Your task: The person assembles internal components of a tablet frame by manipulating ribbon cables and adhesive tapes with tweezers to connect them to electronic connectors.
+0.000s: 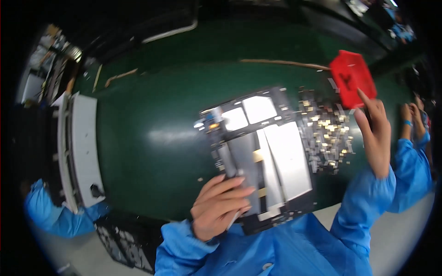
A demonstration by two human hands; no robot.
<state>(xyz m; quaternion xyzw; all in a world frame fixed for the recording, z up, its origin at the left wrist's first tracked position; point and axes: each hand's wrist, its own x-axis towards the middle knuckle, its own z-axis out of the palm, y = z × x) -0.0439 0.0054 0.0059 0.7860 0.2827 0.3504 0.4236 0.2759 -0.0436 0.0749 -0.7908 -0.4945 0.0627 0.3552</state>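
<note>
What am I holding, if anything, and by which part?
Left hand lies over the lower left edge of the flat device; whether it grips is unclear. Right hand: nothing visibly held.

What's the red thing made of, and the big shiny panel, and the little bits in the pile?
Red thing: probably smooth plastic, because its colour is bright and even.
Shiny panel: maybe polished metal or reflective film; it's silvery and throws back light.
Little bits: perhaps partly metal or foil, since some glint gold; others look grey or dark, and blur hides the rest.
</note>
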